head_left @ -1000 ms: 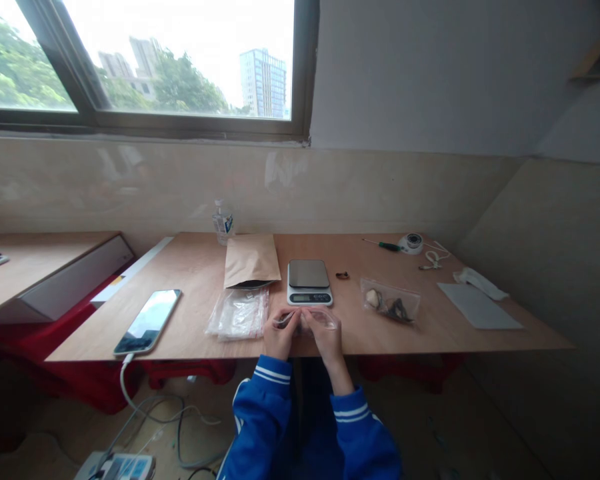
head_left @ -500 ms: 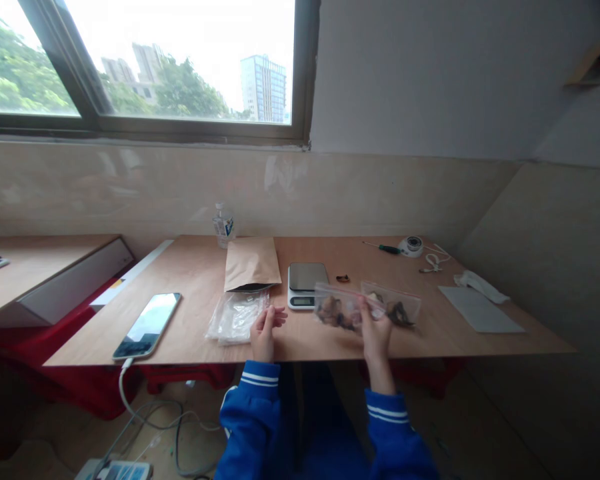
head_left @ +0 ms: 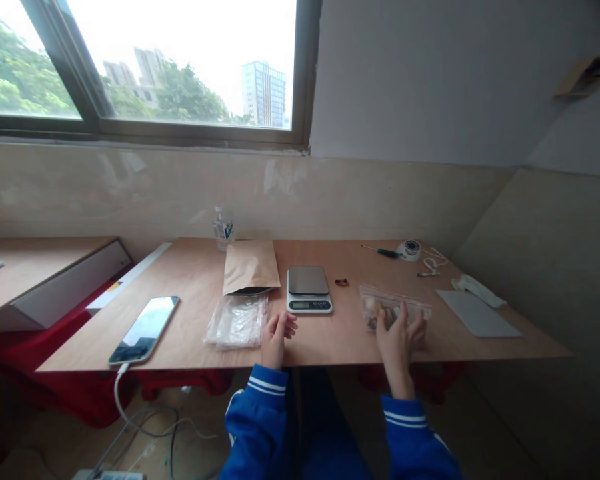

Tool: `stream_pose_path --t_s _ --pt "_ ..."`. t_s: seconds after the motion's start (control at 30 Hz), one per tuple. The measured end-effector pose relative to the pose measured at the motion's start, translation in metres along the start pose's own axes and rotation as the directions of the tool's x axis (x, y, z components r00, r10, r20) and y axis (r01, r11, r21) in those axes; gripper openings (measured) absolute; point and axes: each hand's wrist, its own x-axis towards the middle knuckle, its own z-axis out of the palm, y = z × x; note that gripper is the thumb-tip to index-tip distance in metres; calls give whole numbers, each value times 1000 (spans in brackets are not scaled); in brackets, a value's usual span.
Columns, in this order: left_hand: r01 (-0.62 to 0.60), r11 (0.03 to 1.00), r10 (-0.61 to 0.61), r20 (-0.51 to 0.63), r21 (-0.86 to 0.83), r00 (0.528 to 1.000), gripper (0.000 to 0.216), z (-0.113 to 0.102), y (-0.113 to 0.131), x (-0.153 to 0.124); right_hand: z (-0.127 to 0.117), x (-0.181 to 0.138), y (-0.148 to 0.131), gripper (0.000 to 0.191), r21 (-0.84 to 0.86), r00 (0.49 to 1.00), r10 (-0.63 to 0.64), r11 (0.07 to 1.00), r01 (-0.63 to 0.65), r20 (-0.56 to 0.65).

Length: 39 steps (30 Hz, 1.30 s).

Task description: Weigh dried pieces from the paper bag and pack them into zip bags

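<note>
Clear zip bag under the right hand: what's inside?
The clear zip bag holds pale and dark brown lumps at its left end; what they are is too blurred to tell. The right hand lies flat on it, covering the rest.

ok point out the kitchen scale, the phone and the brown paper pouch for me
kitchen scale (head_left: 307, 281): head view, on its steel weighing plate
phone (head_left: 145, 321): head view, on the middle of its dark screen
brown paper pouch (head_left: 251, 265): head view, on the flat middle of its paper face
</note>
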Motion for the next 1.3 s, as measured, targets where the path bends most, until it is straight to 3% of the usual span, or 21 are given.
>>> stream_pose_path --t_s 0.1,0.2,0.27,0.33,0.4,0.47,0.5,0.57,0.67,0.77,0.87,1.0,1.1,1.17,1.23,1.3 --pt "8 998 -6 -30 57 1000 44 -7 11 -1 29 5 8 54 -88 981 3 996 14 193" --pt "-30 986 41 -67 167 997 44 -17 22 3 51 37 13 55 -112 939 -15 992 57 343" --pt "-89 955 120 -96 284 988 41 -26 27 11 61 59 8 55 -131 924 -8 989 62 382" --pt "-159 890 223 -105 428 969 33 -36 30 25 67 73 -4 52 -90 910 -113 983 161 399" --pt "-191 793 294 -89 578 952 27 -48 31 43 73 77 -21 49 27 835 -316 940 341 452" --pt "-161 655 303 -62 738 951 29 -58 32 60 79 73 -37 48 143 704 -469 870 471 533" --pt "-127 571 289 -54 811 956 34 -62 33 68 81 70 -43 46 176 655 -503 848 499 565" --pt "-49 404 246 -57 913 968 44 -68 35 79 84 65 -51 39 195 613 -520 833 517 595" --pt "22 219 250 -78 975 965 48 -74 38 89 84 63 -55 31 191 628 -509 842 504 588" --pt "-24 116 298 -12 993 954 42 -77 42 99 78 65 -62 27 181 656 -494 855 487 571" --pt "-118 78 284 92 990 954 33 -79 50 108 71 66 -79 29 210 687 -501 860 466 526" --pt "-159 65 339 128 985 932 24 -77 63 113 62 60 -111 29 366 699 -557 828 425 449" --pt "-204 98 407 147 974 901 22 -73 71 109 48 42 -137 30 582 708 -618 731 357 342" --pt "-250 126 442 171 960 880 20 -70 75 106 34 24 -155 30 751 676 -695 577 321 245" --pt "-298 156 474 193 942 859 18 -66 76 103 20 4 -174 35 843 582 -795 424 331 172" --pt "-341 196 524 196 919 829 18 -63 77 99 10 -14 -190 38 847 491 -858 370 383 153"
